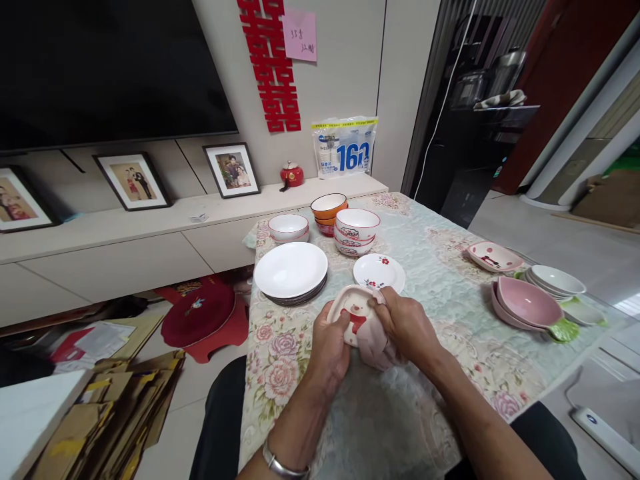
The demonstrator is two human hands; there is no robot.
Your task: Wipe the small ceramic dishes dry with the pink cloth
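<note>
My left hand [333, 337] grips the left rim of a small cream dish [356, 304] with a pink edge and a cartoon figure in a red scarf. The dish is tilted toward me above the near part of the table. On its right side my right hand [406, 320] is closed on a pale pink cloth [374, 343], pressed against the rim. The cloth hangs below the dish. Just behind stands a white plate with red flowers [383, 267]. To the left is a stack of white plates [291, 270].
White bowls [289, 227], orange bowls [329, 205] and patterned bowls [357, 223] stand farther back. At right are pink bowls [530, 301], small white bowls [555, 279] and a pink-dotted dish [493, 255]. A floral cloth [285, 357] covers the table. A red stool [200, 313] stands left.
</note>
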